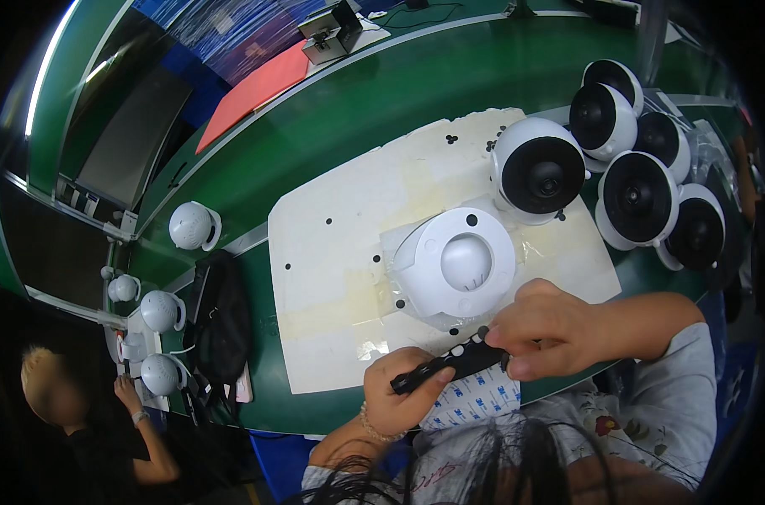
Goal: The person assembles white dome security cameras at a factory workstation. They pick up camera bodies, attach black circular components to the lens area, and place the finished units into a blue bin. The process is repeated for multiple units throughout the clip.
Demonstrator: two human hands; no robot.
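A dark strip point(450, 362) with small round black and white spots along its edge is held between both hands near the board's front edge. My left hand point(397, 389) is closed round its left end. My right hand point(544, 330) pinches its right end; whether a loose spot is between the fingers cannot be made out. Below the strip hangs a white sheet point(475, 402) with blue print. Just beyond my hands lies a white ring-shaped plastic housing point(424, 269) with a round opening and one black dot, resting on clear film.
The housing lies on a pale board point(332, 295) scattered with black dots, on a green bench point(374, 93). White ball-shaped cameras point(538, 172) with black fronts crowd the right. More white units point(195, 225) and a black bag point(221, 316) are at left, near another person point(87, 421).
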